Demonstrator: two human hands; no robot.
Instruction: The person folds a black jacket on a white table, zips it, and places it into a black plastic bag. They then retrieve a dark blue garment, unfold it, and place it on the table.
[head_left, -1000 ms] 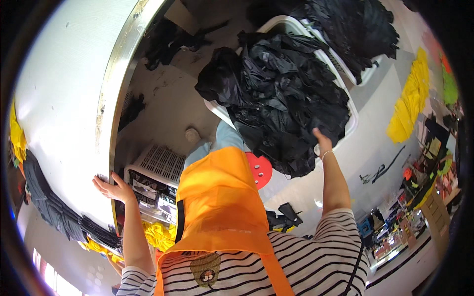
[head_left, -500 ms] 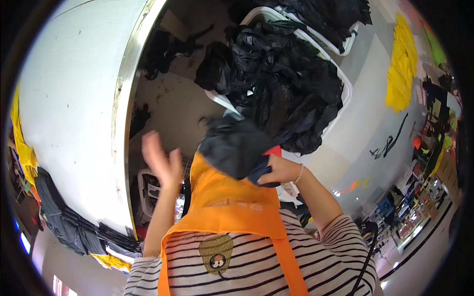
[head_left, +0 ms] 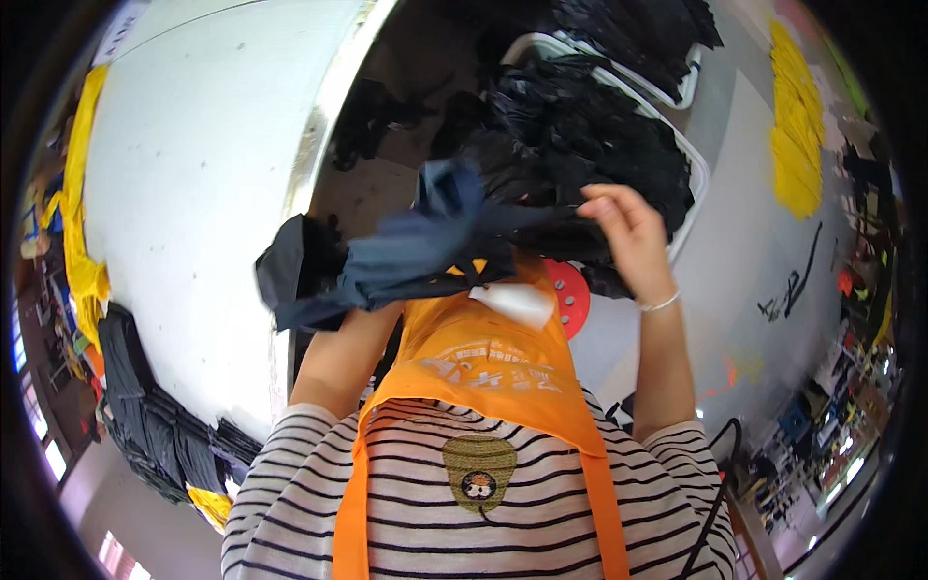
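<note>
A dark navy-black garment (head_left: 406, 256) is stretched across in front of me, its middle smeared by motion. Its left end drapes over my left hand, so those fingers are hidden and only the forearm shows below. My right hand (head_left: 633, 237) is closed, thumb and fingertips pinching the narrow right end of the cloth. Beyond it, a white bin (head_left: 704, 184) is heaped with black garments (head_left: 590, 126). Below the stretched cloth, a white blurred piece (head_left: 517, 303) lies against my orange apron (head_left: 483, 353).
A white table (head_left: 213, 174) fills the left side, with dark folded cloth (head_left: 145, 406) and yellow cloth (head_left: 87, 222) along its far edges. A red disc with holes (head_left: 570, 298) is beside my apron. Another bin (head_left: 688, 89) of black cloth stands behind. Yellow cloth (head_left: 797, 126) lies at right.
The dark cloth was bunched in my right hand, with my left hand open and apart. Now it is spread leftward over my left hand, and my right hand has moved up and right.
</note>
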